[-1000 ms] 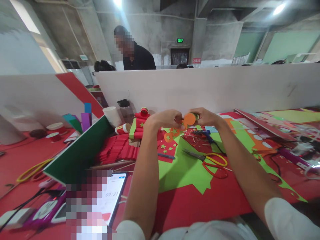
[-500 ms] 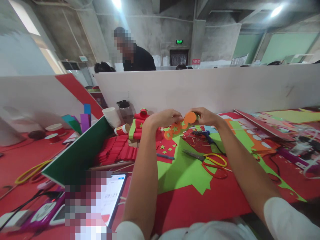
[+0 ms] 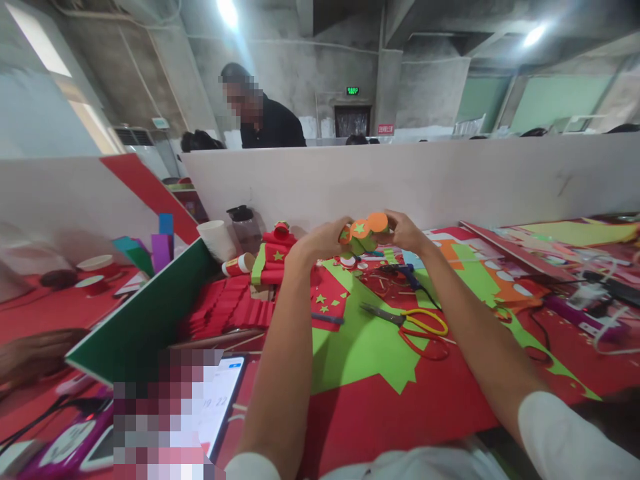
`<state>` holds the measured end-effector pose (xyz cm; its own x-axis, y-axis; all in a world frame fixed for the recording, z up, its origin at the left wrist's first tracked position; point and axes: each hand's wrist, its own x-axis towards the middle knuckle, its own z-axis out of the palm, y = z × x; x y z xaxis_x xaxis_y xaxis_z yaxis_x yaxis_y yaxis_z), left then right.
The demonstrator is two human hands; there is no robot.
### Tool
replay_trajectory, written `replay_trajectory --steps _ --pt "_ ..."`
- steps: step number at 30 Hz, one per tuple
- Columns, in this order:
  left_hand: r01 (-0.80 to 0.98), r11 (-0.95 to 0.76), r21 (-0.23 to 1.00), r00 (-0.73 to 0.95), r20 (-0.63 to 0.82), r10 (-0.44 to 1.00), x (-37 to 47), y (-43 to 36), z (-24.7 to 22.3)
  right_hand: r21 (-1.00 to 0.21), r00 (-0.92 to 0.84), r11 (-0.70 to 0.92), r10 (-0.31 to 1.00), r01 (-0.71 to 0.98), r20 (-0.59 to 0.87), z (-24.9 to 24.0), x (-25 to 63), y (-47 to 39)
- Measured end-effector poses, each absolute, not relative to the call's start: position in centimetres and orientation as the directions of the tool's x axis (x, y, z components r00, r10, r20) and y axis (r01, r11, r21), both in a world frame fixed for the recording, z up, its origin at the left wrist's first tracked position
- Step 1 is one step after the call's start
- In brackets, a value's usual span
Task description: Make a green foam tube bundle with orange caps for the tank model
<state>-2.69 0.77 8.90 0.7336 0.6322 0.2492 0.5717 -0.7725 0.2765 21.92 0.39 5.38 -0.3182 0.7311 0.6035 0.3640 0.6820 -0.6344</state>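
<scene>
Left hand (image 3: pixel 327 240) and right hand (image 3: pixel 403 233) grip the orange discs (image 3: pixel 366 228) between them, raised before the white partition (image 3: pixel 400 170). From the left: two paper cups (image 3: pixel 93 295), contents unclear; a green board (image 3: pixel 145 313), upper edge slanting; a white cup (image 3: pixel 216 241) beside a black-lidded bottle (image 3: pixel 246 231), contents hidden; green paper (image 3: pixel 350 357) nearer than the hands, giving flat room left of the scissors (image 3: pixel 399 319).
</scene>
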Motion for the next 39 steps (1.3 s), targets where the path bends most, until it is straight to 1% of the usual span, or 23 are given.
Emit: replay_trajectory --steps 2,5,7,8,9,10,11,12,13,14,16,21,24,32,36,38,39 --pt "0.623 -0.748 0.227 0.690 0.290 0.663 -2.5 0.9 8.7 -0.649 -0.314 0.670 0.743 0.361 0.591 5.4 21.9 0.3" --pt "0.695 -0.704 0.146 0.644 0.308 0.700 -2.3 1.0 8.5 -0.660 -0.358 0.631 0.775 0.408 0.520 5.7 22.8 0.1" --pt "0.731 -0.673 0.115 0.616 0.314 0.723 -2.3 1.2 8.4 -0.654 -0.350 0.564 0.826 0.504 0.442 5.9 24.2 0.0" --pt "0.745 -0.658 0.108 0.600 0.322 0.732 -2.3 1.3 8.3 -0.641 -0.315 0.511 0.859 0.573 0.403 6.0 25.1 -0.1" --pt "0.759 -0.643 0.103 0.583 0.333 0.741 -2.4 1.4 8.3 -0.620 -0.281 0.433 0.901 0.654 0.331 6.0 26.0 -0.1" --pt "0.772 -0.628 0.100 0.566 0.342 0.750 -2.6 1.6 8.2 -0.567 -0.247 0.329 0.944 0.755 0.220 5.9 26.9 -0.1" --pt "0.783 -0.614 0.097 0.551 0.350 0.758 -2.7 1.7 8.1 -0.471 -0.201 0.206 0.978 0.858 0.061 5.7 27.7 -0.1" --pt "0.792 -0.603 0.095 0.538 0.356 0.764 -2.9 1.9 8.0 -0.353 -0.126 0.075 0.984 0.933 -0.124 5.4 28.3 -0.2" --pt "0.799 -0.594 0.094 0.529 0.359 0.769 -3.1 2.1 8.0 -0.246 -0.054 -0.014 0.962 0.969 -0.269 5.0 28.7 -0.2" --pt "0.803 -0.588 0.093 0.522 0.365 0.771 -3.3 2.2 7.9 -0.189 -0.012 -0.056 0.941 0.980 -0.339 4.5 28.9 -0.3" --pt "0.809 -0.580 0.091 0.512 0.376 0.773 -3.6 2.5 7.7 -0.138 0.033 -0.098 0.911 0.986 -0.412 3.5 28.9 -0.3" --pt "0.807 -0.581 0.102 0.502 0.401 0.767 -4.1 2.9 7.3 -0.108 0.056 -0.128 0.858 0.986 -0.511 1.6 28.0 0.0" --pt "0.811 -0.576 0.103 0.499 0.393 0.772 -4.1 2.9 7.2 -0.103 0.056 -0.132 0.840 0.986 -0.540 1.0 27.8 0.3" --pt "0.821 -0.560 0.116 0.481 0.388 0.786 -4.0 2.8 7.1 -0.065 0.063 -0.112 0.855 0.992 -0.515 0.5 27.7 0.7" --pt "0.806 -0.579 0.126 0.495 0.393 0.775 -4.0 2.6 7.5 -0.090 -0.028 -0.019 0.872 0.996 -0.488 1.3 26.9 0.7" --pt "0.803 -0.582 0.133 0.495 0.397 0.773 -4.0 2.1 8.0 -0.152 -0.146 0.084 0.876 0.985 -0.460 2.0 25.2 0.5" --pt "0.801 -0.584 0.135 0.493 0.405 0.770 -4.0 1.8 8.4 -0.208 -0.242 0.165 0.867 0.964 -0.435 2.3 24.0 0.4"
